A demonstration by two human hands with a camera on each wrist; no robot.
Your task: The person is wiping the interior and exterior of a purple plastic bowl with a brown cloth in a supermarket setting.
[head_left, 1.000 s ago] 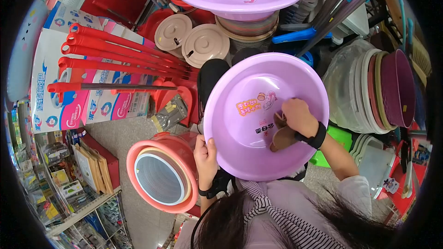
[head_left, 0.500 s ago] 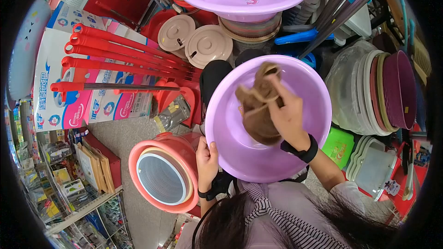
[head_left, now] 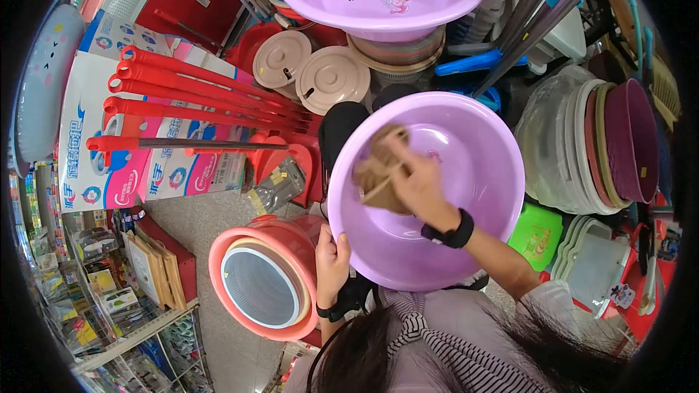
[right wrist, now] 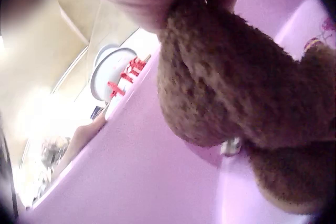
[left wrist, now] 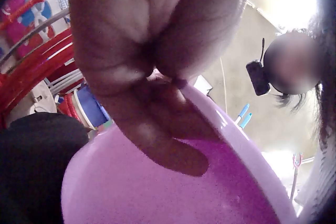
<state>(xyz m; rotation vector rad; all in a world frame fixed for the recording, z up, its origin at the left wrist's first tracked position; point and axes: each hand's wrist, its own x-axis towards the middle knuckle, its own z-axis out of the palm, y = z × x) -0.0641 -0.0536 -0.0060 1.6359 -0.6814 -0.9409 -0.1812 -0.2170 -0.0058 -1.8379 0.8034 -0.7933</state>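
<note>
A purple plastic basin (head_left: 473,167) is held against the person's front, its inside facing up. My left hand (head_left: 333,266) grips its left rim; in the left wrist view the fingers (left wrist: 178,155) lie along the basin wall with the thumb over the other side of the rim. Inside the basin, my right hand (head_left: 426,185) holds a bunched brown cloth (head_left: 378,164) by the left part of the wall. Up close in the right wrist view, the cloth (right wrist: 226,77) looks fuzzy and hangs in thick folds from the fingers. The cloth and hand cover most of the print on the basin's bottom.
Another purple basin (head_left: 437,7) rests on a stack ahead. Red-handled poles (head_left: 211,105) jut out at left, above an orange bucket (head_left: 218,276) with nested baskets. Stacked tubs (head_left: 568,138) and a green plastic item (head_left: 537,236) stand at right. Shelves of goods (head_left: 95,291) line the lower left.
My right hand has carried the brown cloth from the basin's lower right side, across the middle, to its left side. The left hand keeps its grip on the rim.
</note>
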